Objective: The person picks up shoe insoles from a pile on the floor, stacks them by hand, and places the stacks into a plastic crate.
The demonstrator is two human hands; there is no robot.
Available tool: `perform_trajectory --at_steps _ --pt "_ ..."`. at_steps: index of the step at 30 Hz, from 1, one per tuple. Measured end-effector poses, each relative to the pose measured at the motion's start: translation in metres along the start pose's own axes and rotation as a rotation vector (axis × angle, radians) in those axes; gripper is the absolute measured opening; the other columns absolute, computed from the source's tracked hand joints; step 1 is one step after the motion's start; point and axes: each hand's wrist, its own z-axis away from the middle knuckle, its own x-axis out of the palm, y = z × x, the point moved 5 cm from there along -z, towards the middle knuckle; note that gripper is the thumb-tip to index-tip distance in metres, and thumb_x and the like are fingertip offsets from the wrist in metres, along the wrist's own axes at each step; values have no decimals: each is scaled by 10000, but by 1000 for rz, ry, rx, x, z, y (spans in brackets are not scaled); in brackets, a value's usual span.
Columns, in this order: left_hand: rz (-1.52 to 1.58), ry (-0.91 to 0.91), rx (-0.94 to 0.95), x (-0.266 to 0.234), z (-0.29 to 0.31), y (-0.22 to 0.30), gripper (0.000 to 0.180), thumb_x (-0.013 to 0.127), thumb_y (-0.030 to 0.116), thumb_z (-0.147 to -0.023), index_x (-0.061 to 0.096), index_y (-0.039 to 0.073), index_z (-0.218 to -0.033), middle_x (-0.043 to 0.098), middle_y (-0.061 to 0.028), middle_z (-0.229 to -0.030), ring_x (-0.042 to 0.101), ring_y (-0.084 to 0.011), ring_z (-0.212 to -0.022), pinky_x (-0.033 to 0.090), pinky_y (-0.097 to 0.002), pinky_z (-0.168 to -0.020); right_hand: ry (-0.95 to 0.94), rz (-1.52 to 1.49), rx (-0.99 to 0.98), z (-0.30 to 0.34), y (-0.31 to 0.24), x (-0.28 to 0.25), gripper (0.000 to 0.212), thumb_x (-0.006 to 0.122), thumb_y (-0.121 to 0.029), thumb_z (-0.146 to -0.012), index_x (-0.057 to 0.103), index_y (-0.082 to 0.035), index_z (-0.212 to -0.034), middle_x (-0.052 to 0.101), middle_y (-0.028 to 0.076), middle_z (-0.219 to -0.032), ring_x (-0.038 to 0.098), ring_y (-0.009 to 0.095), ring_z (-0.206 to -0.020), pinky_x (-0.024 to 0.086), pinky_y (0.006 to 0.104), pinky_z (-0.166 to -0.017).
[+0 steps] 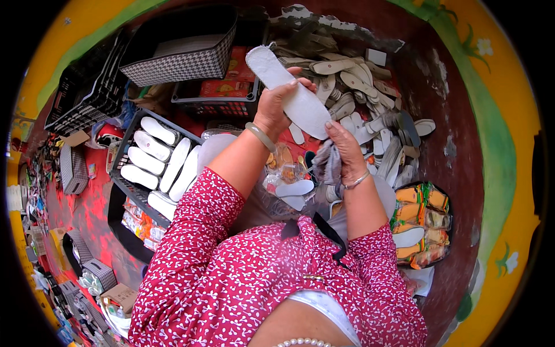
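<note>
A white shoe insole [306, 108] is held up in front of me, slanting from upper left to lower right. My left hand [274, 107] is closed around its middle from the left side. Against its lower right end rests the thumb of my right hand [348, 151], which also clutches a crumpled grey cloth [329, 164]. The right fingers are partly hidden by the cloth. Beyond my hands lies a loose heap of insoles [359, 84], whitish and grey. Below them, between my legs, are clear plastic bags and a pale insole [295, 188].
To my left, a dark plastic crate [139, 203] holds several white insoles. A houndstooth-patterned bin [179, 66] and a black crate [87, 95] stand farther back. On the right, a container holds orange-and-green packages [409, 214]. A dark red wall [442, 144] borders the right side.
</note>
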Motion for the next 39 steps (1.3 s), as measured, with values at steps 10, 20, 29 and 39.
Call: perform_trajectory --at_steps 10,20,29,39 --pt "-234 -52 78 11 0 9 444 566 78 -803 430 8 -1220 623 -139 -950 608 -280 -942 491 -420 -846 -9 99 -38 -7 -1 -17 280 623 -165 -846 603 24 -1053 649 39 -850 602 82 -657 485 203 -582" --pt "116 58 245 -8 -8 34 293 523 55 -883 458 47 -1169 603 -152 -944 603 -266 -830 501 -433 -840 37 233 -63 7 -23 -24 190 621 -147 -846 622 21 -935 607 2 -782 558 58 -691 447 204 -600" --pt "152 114 112 -12 -13 26 348 463 308 -945 459 36 -1162 576 -187 -1065 573 -285 -974 462 -431 -883 83 309 -289 8 -26 -15 205 622 -111 -850 633 31 -997 627 1 -871 538 56 -775 422 193 -700" --pt "-23 141 -234 -11 3 -43 701 621 449 -828 267 63 -1293 451 -210 -1188 513 -325 -1059 422 -493 -908 341 1417 -915 24 -35 10 427 638 -89 -725 601 -146 -1146 610 74 -752 573 312 -652 473 385 -587"
